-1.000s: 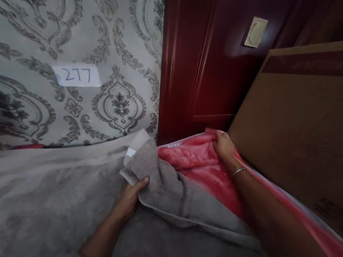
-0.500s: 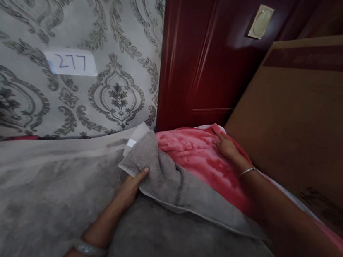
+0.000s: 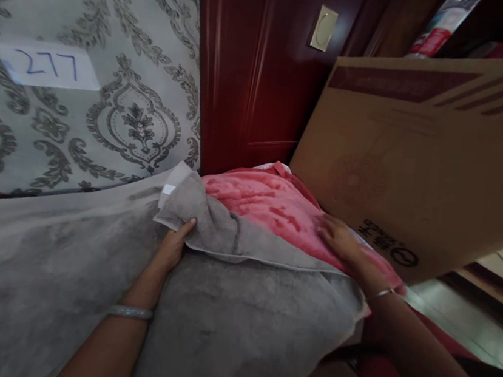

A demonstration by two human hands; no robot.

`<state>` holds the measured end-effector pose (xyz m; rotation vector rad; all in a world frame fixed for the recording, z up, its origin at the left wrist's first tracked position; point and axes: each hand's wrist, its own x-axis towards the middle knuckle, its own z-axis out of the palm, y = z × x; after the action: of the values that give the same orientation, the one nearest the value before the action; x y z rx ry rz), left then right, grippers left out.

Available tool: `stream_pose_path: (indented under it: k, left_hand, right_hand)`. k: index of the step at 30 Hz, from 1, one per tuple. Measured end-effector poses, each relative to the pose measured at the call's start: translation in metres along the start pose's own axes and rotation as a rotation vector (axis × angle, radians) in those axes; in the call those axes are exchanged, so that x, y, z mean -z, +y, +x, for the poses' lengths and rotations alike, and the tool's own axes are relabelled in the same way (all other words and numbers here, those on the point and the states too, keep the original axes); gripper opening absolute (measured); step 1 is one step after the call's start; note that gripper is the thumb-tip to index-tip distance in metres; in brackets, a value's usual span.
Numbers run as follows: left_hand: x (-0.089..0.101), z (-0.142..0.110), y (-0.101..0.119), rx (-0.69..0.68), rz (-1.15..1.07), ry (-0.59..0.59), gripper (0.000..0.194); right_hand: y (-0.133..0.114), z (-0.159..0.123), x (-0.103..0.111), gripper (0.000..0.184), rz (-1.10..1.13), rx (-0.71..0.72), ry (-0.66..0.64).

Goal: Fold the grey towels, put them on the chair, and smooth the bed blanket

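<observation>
The left hand (image 3: 175, 245) pinches the folded-back corner of the grey sheet (image 3: 222, 313); the right hand (image 3: 340, 239), loosely open, rests on the red blanket (image 3: 254, 198) beside the box (image 3: 430, 155). Flat, even strokes should smooth it best.

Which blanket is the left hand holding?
The grey blanket, its folded-back edge gripped by the left hand; the pink blanket lies under the right hand instead.

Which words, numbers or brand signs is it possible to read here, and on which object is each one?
"277": handwritten in blue on the white rectangular paper label.
Black upside-down lettering and round logo on the brown cardboard box: too blurred to read surely.
Other faint print on that box: unreadable.
Clear plastic bottle with red-and-white label: too blurred.
</observation>
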<state>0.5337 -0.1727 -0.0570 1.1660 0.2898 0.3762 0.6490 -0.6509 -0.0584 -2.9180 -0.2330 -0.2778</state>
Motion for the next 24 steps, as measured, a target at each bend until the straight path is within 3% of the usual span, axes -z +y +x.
stream_pose_path:
  k: [2, 6, 8, 11, 15, 18, 20, 22, 24]
  left_hand:
    - [-0.001, 0.001, 0.001, 0.007, 0.003, -0.007, 0.046]
    - [-0.008, -0.006, 0.007, 0.021, -0.035, -0.005, 0.044]
    - [-0.010, -0.010, 0.011, 0.022, -0.067, -0.014, 0.045]
    - [-0.011, -0.016, 0.014, 0.027, -0.112, -0.035, 0.046]
    - [-0.007, -0.020, 0.014, 0.041, -0.155, -0.073, 0.047]
    - [0.000, -0.020, 0.019, -0.079, -0.054, -0.086, 0.047]
    - [0.007, -0.019, 0.028, -0.168, 0.073, -0.093, 0.046]
    - [0.014, -0.015, 0.041, -0.249, 0.215, -0.133, 0.043]
    - [0.021, -0.009, 0.053, -0.371, 0.365, -0.161, 0.040]
  right_hand:
    - [-0.003, -0.027, 0.003, 0.050, -0.012, 0.003, -0.025]
    - [-0.016, -0.050, 0.025, 0.046, -0.085, -0.255, -0.032]
    - [-0.044, -0.049, 0.036, 0.045, -0.035, -0.191, 0.045]
    - [-0.130, -0.060, 0.036, 0.044, 0.270, 0.124, 0.121]
    - [-0.264, -0.114, 0.005, 0.043, 0.613, 0.721, -0.212]
    - [-0.325, -0.137, -0.022, 0.058, 0.646, 0.951, -0.329]
    - [-0.343, -0.123, -0.035, 0.059, 0.637, 1.029, -0.383]
    - [-0.349, -0.085, -0.041, 0.059, 0.635, 1.057, -0.438]
    - [-0.347, -0.033, -0.038, 0.064, 0.636, 0.946, -0.417]
